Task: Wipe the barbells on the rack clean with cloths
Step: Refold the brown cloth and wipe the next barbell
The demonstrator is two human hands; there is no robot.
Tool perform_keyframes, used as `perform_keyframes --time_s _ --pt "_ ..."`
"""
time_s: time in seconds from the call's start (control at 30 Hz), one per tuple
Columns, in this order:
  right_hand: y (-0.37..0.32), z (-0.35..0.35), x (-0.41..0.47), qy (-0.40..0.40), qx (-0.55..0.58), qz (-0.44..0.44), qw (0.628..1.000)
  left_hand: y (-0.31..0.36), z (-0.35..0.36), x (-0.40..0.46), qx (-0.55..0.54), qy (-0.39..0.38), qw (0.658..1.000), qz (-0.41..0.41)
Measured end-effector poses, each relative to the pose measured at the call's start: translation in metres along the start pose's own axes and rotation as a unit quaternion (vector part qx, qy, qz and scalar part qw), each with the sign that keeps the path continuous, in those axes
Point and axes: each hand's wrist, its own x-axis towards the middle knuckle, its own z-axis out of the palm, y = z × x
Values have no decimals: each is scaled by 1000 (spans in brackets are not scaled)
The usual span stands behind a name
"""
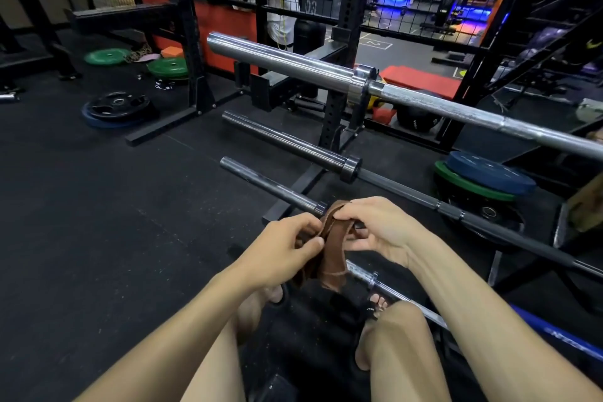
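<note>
A brown cloth [329,248] hangs folded between my two hands at centre frame. My left hand [280,250] pinches its left side and my right hand [381,230] pinches its top edge. Just behind the cloth lies the sleeve of a dark barbell [270,186] on the low rack. Above it sit a second dark barbell [293,142] and a big chrome barbell [293,64] on the upper hooks. A thin chrome bar [391,290] runs under my hands, near my sandalled feet.
Black rack uprights [336,114] stand behind the bars. Green plates [168,68] and a black plate [119,104] lie on the rubber floor at left. Stacked blue and green plates [486,176] sit at right. A person in white [282,6] stands beyond the rack.
</note>
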Motion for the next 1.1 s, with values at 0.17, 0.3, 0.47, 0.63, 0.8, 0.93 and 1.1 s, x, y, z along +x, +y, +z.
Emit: perform_keyframes --time_s 0.17,0.3,0.47,0.63,0.8,0.93,1.1 --pt "10 7 5 -10 -42 -33 999 -11 13 4 -89 -10 994 -60" --pt "14 6 10 -43 -124 -52 990 -21 19 11 -162 25 980 -114" --pt "20 -1 28 18 -112 -51 992 -35 27 27 -327 21 930 -167" --pt "21 -28 44 119 -227 -145 956 -64 25 37 -418 149 854 -271" --pt "-15 -47 39 54 -321 -256 910 -131 17 29 -284 99 891 -339" --pt "-50 -31 32 -30 -361 -278 890 -155 13 28 -117 25 945 -304" --pt "-64 -8 36 -45 -379 -260 887 -80 -3 42 -137 46 989 -29"
